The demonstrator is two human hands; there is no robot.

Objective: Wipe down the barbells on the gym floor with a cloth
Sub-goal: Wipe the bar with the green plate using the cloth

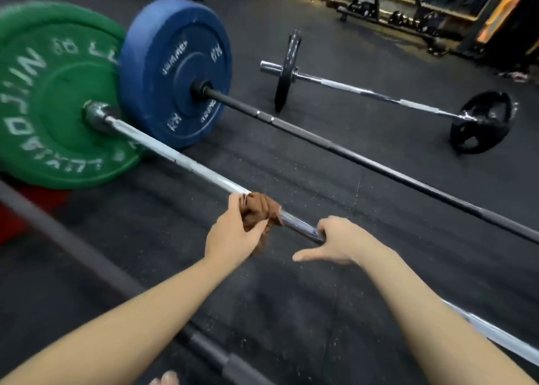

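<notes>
Head view is showing me the silver barbell (180, 158) lying on the black rubber floor (291, 311). Its long axis is running diagonally from the green plate (52, 93) at upper left down to the lower right edge.

The brown cloth (262, 212) is sitting bunched around the shaft about midway along its visible length. I am seeing the left hand (233, 233) gripping that cloth, fingers curled over the top and thumb pressing the fabric from the near side. Just beside it, toward the lower right, the right hand (338, 239) is holding the bare shaft, fingers curled over it and thumb sticking out sideways, off the metal.

Beyond, a black barbell (379, 166) is lying on much the same diagonal, its blue plate (175, 69) standing just beside the green one. Farther back, a chrome barbell (379, 94) with small black plates (481, 122) is pointing left to right, well apart from the hands. A dark bar (87, 253), blurred, is crossing the near left corner under the left forearm.
</notes>
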